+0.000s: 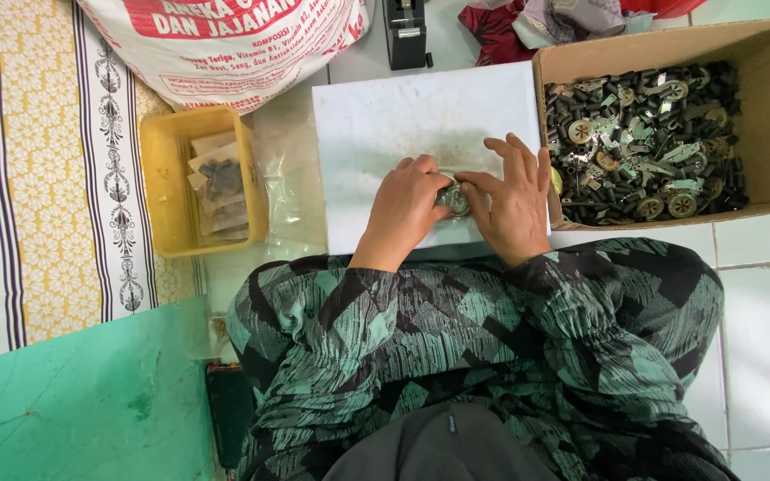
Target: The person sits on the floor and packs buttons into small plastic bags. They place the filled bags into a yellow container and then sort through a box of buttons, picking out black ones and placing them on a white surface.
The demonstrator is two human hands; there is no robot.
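Metal part (453,199) | small, roundish, long axis unclear | left hand (405,207) and right hand (511,200) both pinch it over white board (376,125)

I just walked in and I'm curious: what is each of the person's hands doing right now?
Left hand: closed on a small round metal part.
Right hand: fingers spread, fingertips on the same part, over the white board.
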